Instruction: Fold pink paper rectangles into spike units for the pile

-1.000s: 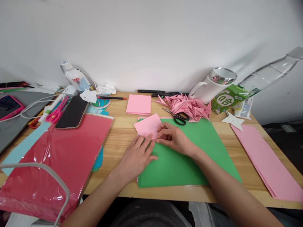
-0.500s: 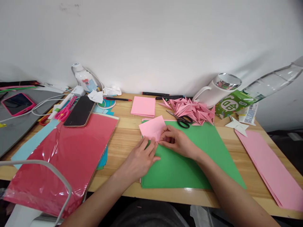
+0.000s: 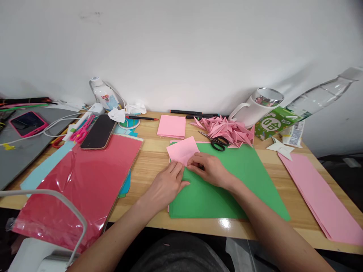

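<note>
A small pink sheet of paper (image 3: 183, 148) lies at an angle over the upper left part of a green paper stack (image 3: 224, 204). My left hand (image 3: 168, 182) rests its fingertips flat on the sheet's lower edge, its thumb apart and pointing right. At the sheet's lower right corner, my right hand (image 3: 209, 169) is closed, thumb and fingers pinching the paper. The fingers hide that corner. Behind the sheet lies a stack of pink paper squares (image 3: 171, 126). Black-handled scissors (image 3: 217, 143) touch a pile of folded pink paper pieces (image 3: 227, 130).
At left, a black phone (image 3: 98, 132) and pink scissors (image 3: 82, 130) lie near a red paper pack (image 3: 85, 185). A white mug (image 3: 256, 109), green box (image 3: 273, 122) and tilted clear bottle (image 3: 323, 94) stand right. Pink strips (image 3: 323, 200) lie at far right.
The camera view has shifted slightly. My right hand's fingers have moved a little up and left along the sheet's lower edge; my left hand stays pressed on it.
</note>
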`<state>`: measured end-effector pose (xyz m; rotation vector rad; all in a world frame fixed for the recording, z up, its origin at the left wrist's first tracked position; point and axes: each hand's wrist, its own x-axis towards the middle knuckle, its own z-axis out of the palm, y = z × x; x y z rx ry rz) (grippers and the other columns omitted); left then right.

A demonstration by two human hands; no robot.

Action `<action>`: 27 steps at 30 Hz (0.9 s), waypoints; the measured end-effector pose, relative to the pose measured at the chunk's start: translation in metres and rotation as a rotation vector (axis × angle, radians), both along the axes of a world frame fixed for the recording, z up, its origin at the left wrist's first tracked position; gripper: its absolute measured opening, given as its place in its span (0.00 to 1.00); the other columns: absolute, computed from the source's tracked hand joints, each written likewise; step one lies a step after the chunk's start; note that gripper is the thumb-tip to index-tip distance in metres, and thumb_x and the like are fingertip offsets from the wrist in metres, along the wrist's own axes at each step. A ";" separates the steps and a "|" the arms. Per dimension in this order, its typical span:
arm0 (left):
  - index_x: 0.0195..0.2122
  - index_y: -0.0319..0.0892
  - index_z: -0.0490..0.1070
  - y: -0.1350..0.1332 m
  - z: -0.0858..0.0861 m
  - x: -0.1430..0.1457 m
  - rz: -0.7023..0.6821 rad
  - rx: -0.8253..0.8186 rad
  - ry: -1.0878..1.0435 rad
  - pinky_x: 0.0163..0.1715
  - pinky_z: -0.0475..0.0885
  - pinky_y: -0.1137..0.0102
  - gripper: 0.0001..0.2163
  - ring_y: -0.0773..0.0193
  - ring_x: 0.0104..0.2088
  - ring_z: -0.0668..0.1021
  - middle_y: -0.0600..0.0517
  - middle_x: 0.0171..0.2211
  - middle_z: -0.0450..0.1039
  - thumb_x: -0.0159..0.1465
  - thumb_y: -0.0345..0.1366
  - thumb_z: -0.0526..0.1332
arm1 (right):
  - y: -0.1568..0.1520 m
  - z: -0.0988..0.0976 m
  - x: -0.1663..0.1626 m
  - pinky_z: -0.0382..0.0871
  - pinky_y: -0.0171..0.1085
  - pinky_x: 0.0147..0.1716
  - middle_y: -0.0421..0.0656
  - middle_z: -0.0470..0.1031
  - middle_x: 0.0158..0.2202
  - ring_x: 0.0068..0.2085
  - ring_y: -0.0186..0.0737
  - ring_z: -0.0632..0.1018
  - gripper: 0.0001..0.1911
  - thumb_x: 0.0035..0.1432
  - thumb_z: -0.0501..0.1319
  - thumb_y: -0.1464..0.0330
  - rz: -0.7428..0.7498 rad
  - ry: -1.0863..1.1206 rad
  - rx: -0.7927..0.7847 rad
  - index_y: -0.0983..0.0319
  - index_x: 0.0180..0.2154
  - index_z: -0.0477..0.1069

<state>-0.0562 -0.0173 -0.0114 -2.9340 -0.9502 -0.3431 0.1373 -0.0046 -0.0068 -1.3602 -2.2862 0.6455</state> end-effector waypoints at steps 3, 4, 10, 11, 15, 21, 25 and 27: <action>0.46 0.31 0.67 0.000 0.001 0.000 -0.010 0.001 -0.001 0.40 0.70 0.64 0.19 0.56 0.41 0.71 0.44 0.38 0.68 0.64 0.43 0.51 | -0.002 0.002 -0.007 0.58 0.33 0.28 0.41 0.70 0.27 0.30 0.36 0.70 0.08 0.60 0.54 0.67 -0.054 -0.119 0.023 0.61 0.32 0.70; 0.46 0.31 0.67 0.000 0.002 0.000 -0.004 -0.002 0.007 0.40 0.70 0.64 0.19 0.57 0.41 0.71 0.44 0.37 0.68 0.64 0.44 0.52 | -0.003 0.004 -0.009 0.57 0.33 0.27 0.42 0.71 0.27 0.30 0.36 0.70 0.08 0.60 0.54 0.67 -0.077 -0.165 0.022 0.61 0.31 0.70; 0.46 0.33 0.66 -0.001 0.004 0.001 0.028 -0.011 0.097 0.42 0.68 0.64 0.19 0.57 0.41 0.69 0.45 0.40 0.67 0.63 0.44 0.54 | -0.009 0.018 -0.003 0.52 0.33 0.24 0.43 0.75 0.28 0.29 0.38 0.72 0.08 0.57 0.56 0.68 -0.114 -0.352 -0.051 0.61 0.28 0.71; 0.46 0.33 0.66 -0.002 0.005 0.002 0.030 -0.007 0.111 0.42 0.68 0.64 0.19 0.57 0.42 0.69 0.45 0.40 0.67 0.62 0.44 0.54 | -0.009 0.019 0.000 0.52 0.33 0.23 0.43 0.75 0.27 0.28 0.37 0.72 0.08 0.57 0.56 0.68 -0.120 -0.360 -0.070 0.61 0.28 0.71; 0.47 0.32 0.66 -0.006 0.008 0.008 0.043 0.026 0.165 0.43 0.67 0.64 0.21 0.55 0.42 0.70 0.44 0.40 0.68 0.62 0.46 0.54 | -0.006 0.016 0.011 0.52 0.32 0.22 0.40 0.72 0.22 0.22 0.33 0.67 0.08 0.54 0.56 0.69 -0.118 -0.303 -0.144 0.61 0.25 0.70; 0.51 0.33 0.65 -0.018 0.008 0.019 0.147 0.112 0.204 0.51 0.62 0.54 0.23 0.48 0.48 0.69 0.38 0.44 0.69 0.63 0.46 0.53 | 0.002 -0.009 0.026 0.60 0.32 0.23 0.41 0.70 0.23 0.23 0.34 0.68 0.08 0.57 0.54 0.68 -0.312 0.030 0.045 0.63 0.29 0.69; 0.53 0.34 0.64 -0.021 0.004 0.022 0.200 0.088 0.209 0.53 0.61 0.53 0.23 0.44 0.53 0.67 0.37 0.48 0.67 0.63 0.47 0.53 | 0.006 -0.018 0.031 0.66 0.36 0.30 0.47 0.71 0.33 0.32 0.39 0.73 0.08 0.57 0.53 0.71 -0.327 0.065 0.264 0.63 0.35 0.70; 0.53 0.35 0.64 -0.021 0.002 0.021 0.213 0.068 0.205 0.54 0.60 0.52 0.23 0.43 0.55 0.66 0.37 0.49 0.66 0.62 0.47 0.53 | 0.006 -0.019 0.032 0.68 0.36 0.32 0.47 0.71 0.36 0.35 0.40 0.74 0.10 0.56 0.52 0.74 -0.305 0.087 0.284 0.62 0.36 0.70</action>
